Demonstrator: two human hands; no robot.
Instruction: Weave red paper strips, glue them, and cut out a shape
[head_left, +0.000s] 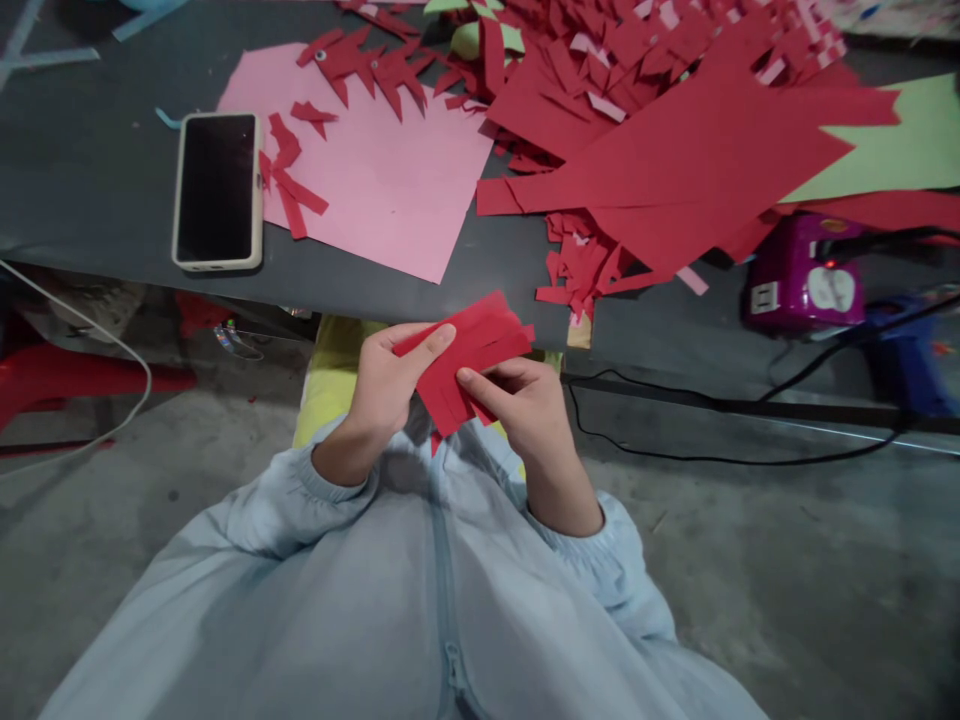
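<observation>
Both hands hold one piece of red paper (pixel 469 350) cut into strips, just below the table's front edge. My left hand (pixel 386 385) grips its left side, thumb laid across the top. On the right side, my right hand (pixel 525 405) pinches the lower strips with the forefinger stretched along them. Pale blue sleeves cover both forearms.
On the dark table (pixel 97 170) lie a phone (pixel 217 190) face up, a pink sheet (pixel 390 175) with red cut shapes, a big heap of red paper strips (pixel 660 130), and a green sheet (pixel 900 140). A purple device (pixel 806 280) with black cables sits at right.
</observation>
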